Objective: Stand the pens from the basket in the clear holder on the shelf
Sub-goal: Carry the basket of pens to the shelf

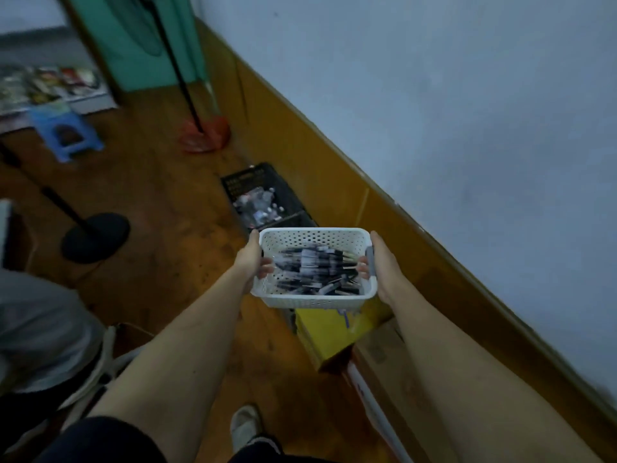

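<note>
Pens (317,270) lie heaped, too blurred to count, in 1 white basket (314,236) that we grip between our 2 hands: left hand (255,262) and right hand (375,262) curl over its ends. Beyond them, 1 black crate (247,182) holds bottles.

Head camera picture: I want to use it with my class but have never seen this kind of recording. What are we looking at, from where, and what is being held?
There is no machine here. The one picture comes from a camera worn on a person's head, looking down past both bare arms. The left hand and right hand each have a grip on one end of a white perforated basket, held above a wooden floor. Inside lie many dark pens, blurred. Below are a black crate and a yellow box. No shelf or clear holder shows.
</note>
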A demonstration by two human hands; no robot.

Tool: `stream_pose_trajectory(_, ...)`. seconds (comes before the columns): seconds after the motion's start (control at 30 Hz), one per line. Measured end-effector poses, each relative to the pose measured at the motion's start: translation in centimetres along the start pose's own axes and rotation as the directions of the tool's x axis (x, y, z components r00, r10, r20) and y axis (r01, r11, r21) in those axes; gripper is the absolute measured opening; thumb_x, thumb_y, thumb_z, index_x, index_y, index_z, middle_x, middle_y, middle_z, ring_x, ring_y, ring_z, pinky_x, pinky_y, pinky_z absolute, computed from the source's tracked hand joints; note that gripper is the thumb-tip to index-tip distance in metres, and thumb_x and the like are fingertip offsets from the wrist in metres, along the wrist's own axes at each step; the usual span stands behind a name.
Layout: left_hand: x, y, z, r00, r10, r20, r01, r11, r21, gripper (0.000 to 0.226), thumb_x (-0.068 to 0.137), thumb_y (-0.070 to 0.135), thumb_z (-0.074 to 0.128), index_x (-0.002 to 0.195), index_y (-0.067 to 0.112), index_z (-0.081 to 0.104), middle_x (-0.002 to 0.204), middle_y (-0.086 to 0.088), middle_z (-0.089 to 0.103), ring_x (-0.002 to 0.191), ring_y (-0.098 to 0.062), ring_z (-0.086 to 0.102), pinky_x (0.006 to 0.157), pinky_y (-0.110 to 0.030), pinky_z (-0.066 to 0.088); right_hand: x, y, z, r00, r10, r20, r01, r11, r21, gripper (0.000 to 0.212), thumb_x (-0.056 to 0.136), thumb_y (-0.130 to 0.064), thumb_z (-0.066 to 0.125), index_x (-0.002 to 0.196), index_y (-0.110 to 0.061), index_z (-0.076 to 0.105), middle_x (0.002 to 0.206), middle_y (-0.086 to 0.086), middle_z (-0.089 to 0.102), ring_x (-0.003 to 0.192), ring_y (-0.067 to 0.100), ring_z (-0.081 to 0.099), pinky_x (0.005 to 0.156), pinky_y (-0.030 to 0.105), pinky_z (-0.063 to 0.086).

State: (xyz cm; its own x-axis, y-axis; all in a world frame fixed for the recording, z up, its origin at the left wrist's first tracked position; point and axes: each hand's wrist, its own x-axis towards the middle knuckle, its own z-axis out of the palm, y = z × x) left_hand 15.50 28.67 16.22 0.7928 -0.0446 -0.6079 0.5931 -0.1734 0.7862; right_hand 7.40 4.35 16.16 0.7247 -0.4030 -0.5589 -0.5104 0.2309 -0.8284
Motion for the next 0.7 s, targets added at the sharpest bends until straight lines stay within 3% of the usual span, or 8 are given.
stream_pose_trajectory(0.1,1.5,1.7,-6.3,0.997,0.018,-0.073,-0.023,0.998,-0.064,0.07,0.096,0.064,0.022,0.12,0.011,0.06,0.105,-0.012,0.063,0.079,-0.023,0.057,0.075,-0.035,0.048,1.0,-3.1,7.0,0.995,-0.028,0.094,0.032,0.999,-0.04,0.064,0.095,-0.062,0.041,0.138,-0.015,0.045,0.097,0.008,0.057,0.079,0.018,0.054,0.068,0.031,0.044)
stream_pose_trajectory(0.2,3.0,3.1,-12.4,0.989,0.009,-0.148,-0.031,0.989,-0.145,0.066,0.096,0.062,0.024,0.113,0.01,0.061,0.101,-0.012,0.063,0.079,-0.023,0.058,0.077,-0.037,0.049,1.6,-5.4,14.1,0.985,-0.037,0.166,0.055,0.992,-0.109,0.065,0.094,-0.063,0.041,0.134,-0.013,0.048,0.098,0.006,0.057,0.079,0.016,0.053,0.066,0.03,0.044)
stream_pose_trajectory(0.3,4.7,4.5,-18.9,0.98,-0.011,-0.197,-0.027,0.981,-0.19,0.064,0.096,0.063,0.023,0.111,0.011,0.059,0.103,-0.014,0.064,0.094,-0.03,0.063,0.087,-0.039,0.05,2.6,-7.4,21.4,0.968,-0.011,0.252,0.045,0.991,-0.128,0.066,0.093,-0.064,0.041,0.133,-0.013,0.053,0.08,0.002,0.048,0.065,0.013,0.045,0.055,0.027,0.037)
stream_pose_trajectory(0.4,6.6,5.7,-25.0,0.973,-0.023,-0.23,-0.032,0.972,-0.233,0.066,0.094,0.064,0.024,0.11,0.012,0.061,0.097,-0.012,0.063,0.094,-0.029,0.061,0.077,-0.035,0.049,3.5,-8.8,28.8,0.95,-0.003,0.311,0.05,0.989,-0.142,0.064,0.093,-0.065,0.04,0.129,-0.015,0.056,0.07,0.0,0.04,0.057,0.012,0.036,0.051,0.025,0.031)
stream_pose_trajectory(0.6,10.1,9.5,-34.4,0.945,-0.02,-0.327,-0.081,0.953,-0.293,0.067,0.095,0.064,0.029,0.105,0.007,0.064,0.087,-0.012,0.058,0.081,-0.024,0.051,0.071,-0.034,0.044,4.9,-11.7,40.0,0.919,-0.007,0.393,0.066,0.988,-0.137,0.054,0.092,-0.066,0.038,0.103,-0.017,0.059,0.068,0.001,0.043,0.059,0.013,0.039,0.055,0.026,0.036)
stream_pose_trajectory(0.7,12.5,11.4,-37.4,0.928,-0.025,-0.371,-0.093,0.951,-0.296,0.068,0.095,0.064,0.028,0.106,0.007,0.064,0.095,-0.014,0.064,0.086,-0.027,0.057,0.079,-0.037,0.05,6.6,-14.1,44.2,0.913,-0.02,0.408,0.092,0.983,-0.156,0.064,0.092,-0.066,0.038,0.108,-0.009,0.062,0.077,0.004,0.047,0.066,0.015,0.047,0.068,0.031,0.045)
